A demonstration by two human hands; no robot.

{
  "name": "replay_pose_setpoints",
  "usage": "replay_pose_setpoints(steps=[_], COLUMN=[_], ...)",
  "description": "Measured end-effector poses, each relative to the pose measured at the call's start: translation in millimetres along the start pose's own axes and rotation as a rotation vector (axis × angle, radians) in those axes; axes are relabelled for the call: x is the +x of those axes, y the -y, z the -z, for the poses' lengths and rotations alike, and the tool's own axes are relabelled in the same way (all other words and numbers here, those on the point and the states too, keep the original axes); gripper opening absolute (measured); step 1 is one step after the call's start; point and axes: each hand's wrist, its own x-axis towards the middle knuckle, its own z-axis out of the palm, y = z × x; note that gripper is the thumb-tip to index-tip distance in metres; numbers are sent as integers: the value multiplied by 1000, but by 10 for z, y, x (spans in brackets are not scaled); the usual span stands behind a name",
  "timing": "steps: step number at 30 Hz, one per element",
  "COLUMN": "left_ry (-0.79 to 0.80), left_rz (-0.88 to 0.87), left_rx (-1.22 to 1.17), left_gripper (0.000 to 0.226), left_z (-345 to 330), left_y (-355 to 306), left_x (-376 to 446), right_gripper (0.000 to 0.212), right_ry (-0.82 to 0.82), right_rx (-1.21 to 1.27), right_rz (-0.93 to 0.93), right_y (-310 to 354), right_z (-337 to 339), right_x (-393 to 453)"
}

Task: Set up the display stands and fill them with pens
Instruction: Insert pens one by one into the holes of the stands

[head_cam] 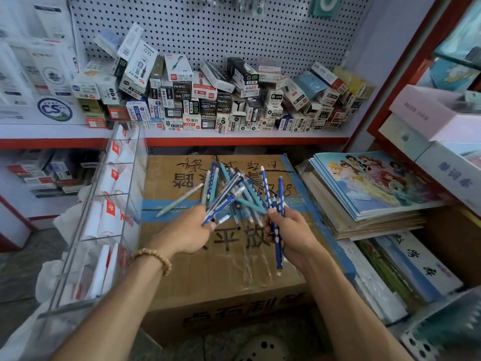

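A clear acrylic display stand with tiered compartments leans at the left; I see no pens in it, only white and red bags behind. My left hand grips a fanned bunch of blue and teal pens above a cardboard box. My right hand is closed on a few dark blue pens with white dots, their tips pointing up and down. The two hands sit close together over the box, with the pen bunches crossing.
The taped cardboard box fills the middle. A shelf behind it carries several stacked pen boxes under a pegboard. Stacks of colouring books and notebooks lie to the right. White plastic bags sit beside the stand.
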Motion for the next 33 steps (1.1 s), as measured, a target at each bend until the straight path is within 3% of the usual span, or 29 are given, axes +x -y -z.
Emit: replay_pose_setpoints(steps=[4,8,12,24,33], left_ry=[87,251,406,447,437], left_rz=[-20,29,38,38,8], left_rx=[-363,-822,-1000,-972,-1030], left_gripper=[6,9,12,11,16], left_z=[-20,-82,-70,-73,-157], left_y=[13,-28,-42,-106,-112], left_x=[-19,-44,-33,43,3], right_gripper=[14,20,20,10,10], right_ry=[-4,5,-8,61,-18], right_rx=[218,313,379,354,236], right_rz=[-81,-122,-92,17,89], right_y=[-1,31,111,220,312], right_z=[-80,-186,-244,-200,-187], right_x=[45,80,120,212,221])
